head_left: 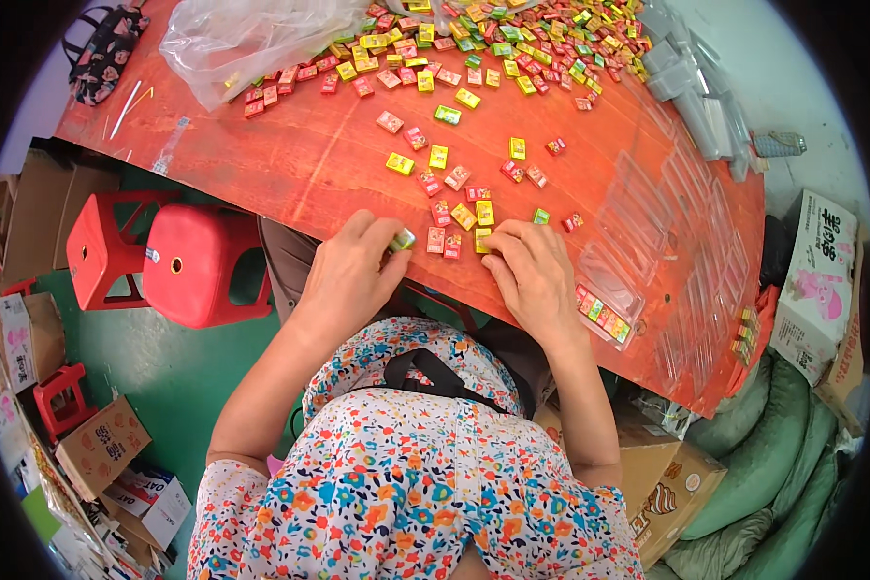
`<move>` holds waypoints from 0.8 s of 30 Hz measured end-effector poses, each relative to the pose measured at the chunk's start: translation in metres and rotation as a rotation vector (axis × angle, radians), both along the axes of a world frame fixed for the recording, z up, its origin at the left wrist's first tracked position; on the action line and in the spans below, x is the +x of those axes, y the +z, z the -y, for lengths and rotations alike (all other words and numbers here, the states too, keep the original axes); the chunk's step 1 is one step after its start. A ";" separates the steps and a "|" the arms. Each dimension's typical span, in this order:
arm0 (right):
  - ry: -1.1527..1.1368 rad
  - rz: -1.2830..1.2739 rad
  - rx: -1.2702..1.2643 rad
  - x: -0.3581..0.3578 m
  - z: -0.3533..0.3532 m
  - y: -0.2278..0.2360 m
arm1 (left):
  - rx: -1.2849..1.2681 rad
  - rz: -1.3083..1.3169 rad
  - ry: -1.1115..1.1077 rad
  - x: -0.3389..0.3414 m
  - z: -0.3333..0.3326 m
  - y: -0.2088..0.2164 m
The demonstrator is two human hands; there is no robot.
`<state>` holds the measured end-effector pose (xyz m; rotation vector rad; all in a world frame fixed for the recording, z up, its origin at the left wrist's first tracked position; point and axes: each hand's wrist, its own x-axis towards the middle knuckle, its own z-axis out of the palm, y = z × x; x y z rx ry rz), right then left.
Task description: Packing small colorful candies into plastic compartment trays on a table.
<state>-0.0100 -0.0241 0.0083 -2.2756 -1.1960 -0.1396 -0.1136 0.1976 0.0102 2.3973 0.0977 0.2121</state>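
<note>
Green wrapped candy (402, 240) sits pinched between thumb and fingertips of the left hand (350, 275), right at the near edge of the red table (290, 164). Left fingers curled in around it, not spread

Right hand (533, 274) rests palm-down on the table just beside a small row of candies (445, 242), fingers bent and close together. Its fingertips press on a yellow candy (482, 241) at the right end of that row; can't tell if it's actually gripped or just touched

Row between the two hands: pink/red pieces, lying flat, near the table edge. A few more loose pieces just above it, yellow candy piece (484, 213) among them

Scattered candies run from there up to the far side, getting dense in a big pile (493, 43) of red, yellow and green pieces at the top edge. Clear plastic bag (237, 39) lies crumpled at the top left of the table, touching the pile

Right of the right hand: partly filled clear tray (604, 317) with a row of coloured candies in it, at the near table edge. Stack of empty clear trays (686, 203) spreads over the right part of the table

Left of the table, on the green floor: red plastic stools (198, 266). Cardboard boxes (101, 445) lower left, green sacks (764, 454) lower right
</note>
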 end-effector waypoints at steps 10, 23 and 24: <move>0.013 -0.119 0.048 0.005 -0.003 0.004 | -0.210 -0.064 0.027 0.007 0.001 0.001; 0.075 0.060 -0.089 0.027 -0.005 0.008 | 0.154 0.161 -0.190 0.064 0.016 0.004; 0.067 0.049 -0.092 0.026 -0.003 0.008 | 0.234 0.153 -0.199 0.068 0.020 0.001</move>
